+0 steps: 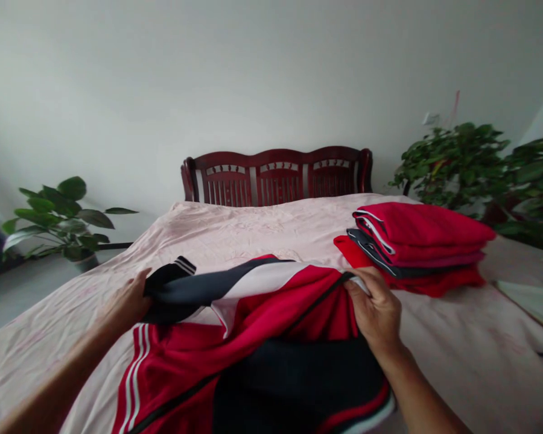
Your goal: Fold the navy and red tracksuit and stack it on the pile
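Note:
A red, black and white track jacket (262, 325) lies spread on the pink bedsheet (262, 232) in front of me. My left hand (129, 301) grips its dark sleeve near the striped cuff (181, 268). My right hand (376, 310) pinches the jacket's upper edge by the black zipper line, fingers closed on the cloth. The jacket's top part is lifted and folded over between the two hands.
A stack of folded red and dark garments (416, 244) sits on the bed at the right. A dark red wooden headboard (278, 175) stands at the far end. Potted plants stand at the left (61, 220) and the right (461, 163).

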Available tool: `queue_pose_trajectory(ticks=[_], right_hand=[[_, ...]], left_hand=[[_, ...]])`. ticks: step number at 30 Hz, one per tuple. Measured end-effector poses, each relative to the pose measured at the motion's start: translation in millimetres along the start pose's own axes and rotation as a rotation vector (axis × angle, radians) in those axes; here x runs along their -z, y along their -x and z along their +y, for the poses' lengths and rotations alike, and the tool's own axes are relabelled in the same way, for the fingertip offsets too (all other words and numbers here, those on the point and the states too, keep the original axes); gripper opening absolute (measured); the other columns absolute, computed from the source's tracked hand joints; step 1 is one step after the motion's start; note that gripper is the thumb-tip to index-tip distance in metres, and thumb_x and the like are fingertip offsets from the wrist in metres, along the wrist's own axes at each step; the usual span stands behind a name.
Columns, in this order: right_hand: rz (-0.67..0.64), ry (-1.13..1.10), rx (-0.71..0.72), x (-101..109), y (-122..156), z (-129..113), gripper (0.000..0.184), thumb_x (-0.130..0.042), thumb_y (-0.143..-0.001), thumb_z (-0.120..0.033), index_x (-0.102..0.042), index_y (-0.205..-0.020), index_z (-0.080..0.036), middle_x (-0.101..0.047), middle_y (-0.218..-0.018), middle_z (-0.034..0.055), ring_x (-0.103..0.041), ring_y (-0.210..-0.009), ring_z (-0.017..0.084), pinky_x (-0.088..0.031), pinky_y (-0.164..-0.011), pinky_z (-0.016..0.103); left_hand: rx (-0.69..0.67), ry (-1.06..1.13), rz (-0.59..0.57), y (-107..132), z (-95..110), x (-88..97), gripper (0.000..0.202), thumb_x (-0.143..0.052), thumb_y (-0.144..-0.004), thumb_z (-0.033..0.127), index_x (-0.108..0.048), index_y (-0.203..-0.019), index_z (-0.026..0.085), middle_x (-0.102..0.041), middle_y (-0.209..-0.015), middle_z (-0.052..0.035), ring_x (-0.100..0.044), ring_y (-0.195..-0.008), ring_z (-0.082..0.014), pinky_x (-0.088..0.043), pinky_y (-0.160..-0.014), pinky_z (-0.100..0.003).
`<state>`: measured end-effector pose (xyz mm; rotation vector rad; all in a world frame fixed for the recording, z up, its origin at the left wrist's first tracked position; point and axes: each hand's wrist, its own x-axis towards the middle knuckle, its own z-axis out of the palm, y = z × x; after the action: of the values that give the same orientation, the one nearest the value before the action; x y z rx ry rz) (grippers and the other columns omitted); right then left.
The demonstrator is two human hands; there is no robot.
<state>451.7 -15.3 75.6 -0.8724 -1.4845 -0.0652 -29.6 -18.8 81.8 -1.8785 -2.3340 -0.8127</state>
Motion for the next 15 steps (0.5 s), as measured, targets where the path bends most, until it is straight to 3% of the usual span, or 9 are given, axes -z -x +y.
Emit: queue_pose_trajectory(ticks=[3, 6, 8, 11, 13, 15], right_hand=[[-0.137, -0.099, -0.008, -11.8, 5.8, 0.2, 0.013, -0.063, -0.091, -0.032, -0.071, -0.097, -0.024, -0.067, -0.087, 0.0018, -0.065, -0.084, 0.017, -0.053, -0.079, 0.028], [-0.158, -0.168, -0.077, -17.1, 10.4, -1.1, 0.015, -0.061, -0.092, -0.035, -0.071, -0.095, -0.023, -0.067, -0.086, 0.0015, -0.066, -0.083, 0.017, -0.053, -0.077, 0.027], [-0.117, -0.172, -0.143, -15.8, 10.7, 0.6, 0.02, -0.061, -0.091, -0.04, -0.071, -0.094, -0.023, -0.068, -0.088, 0.0019, -0.066, -0.085, 0.018, -0.053, -0.079, 0.028], [-0.118, -0.141, -0.28, -13.6, 10.7, 13.1, 0.031, -0.061, -0.088, -0.05, -0.072, -0.094, -0.022, -0.071, -0.091, 0.0035, -0.066, -0.09, 0.02, -0.053, -0.084, 0.03], [-0.187, -0.137, -0.425, -14.3, 14.2, 30.2, 0.039, -0.06, -0.085, -0.056, -0.073, -0.094, -0.02, -0.073, -0.09, 0.0048, -0.067, -0.09, 0.023, -0.053, -0.086, 0.033], [-0.288, -0.155, -0.587, -14.8, 22.5, 53.4, 0.047, -0.06, -0.08, -0.062, -0.074, -0.092, -0.019, -0.075, -0.09, 0.0068, -0.068, -0.092, 0.026, -0.053, -0.087, 0.036]], left_hand=[[-0.164, -0.121, -0.115, 14.5, 17.5, -15.5, 0.066, -0.048, -0.087, 0.031, -0.036, -0.148, 0.008, -0.049, -0.144, -0.0195, -0.049, -0.129, -0.0371, -0.039, -0.106, -0.05], [-0.459, -0.073, -0.452, 39.0, 51.0, -41.2, 0.076, -0.062, -0.08, 0.042, -0.038, -0.15, 0.022, -0.044, -0.153, -0.0128, -0.036, -0.143, -0.0335, -0.028, -0.116, -0.048], [-0.528, -0.128, -0.614, 53.1, 66.4, -58.3, 0.093, -0.072, -0.068, 0.045, -0.035, -0.152, 0.029, -0.042, -0.155, -0.0109, -0.035, -0.143, -0.0364, -0.024, -0.117, -0.053], [-0.508, -0.22, -0.659, 65.0, 73.8, -76.8, 0.108, -0.079, -0.055, 0.044, -0.035, -0.152, 0.026, -0.049, -0.146, -0.014, -0.048, -0.131, -0.0385, -0.034, -0.111, -0.052], [-0.487, -0.238, -0.631, 68.2, 73.7, -81.8, 0.088, -0.074, -0.061, 0.04, -0.048, -0.144, 0.025, -0.058, -0.132, -0.0129, -0.055, -0.12, -0.035, -0.042, -0.103, -0.046], [-0.473, -0.197, -0.616, 70.5, 73.4, -80.5, 0.053, -0.062, -0.075, 0.034, -0.061, -0.127, 0.024, -0.065, -0.119, -0.01, -0.06, -0.112, -0.0301, -0.045, -0.096, -0.04]])
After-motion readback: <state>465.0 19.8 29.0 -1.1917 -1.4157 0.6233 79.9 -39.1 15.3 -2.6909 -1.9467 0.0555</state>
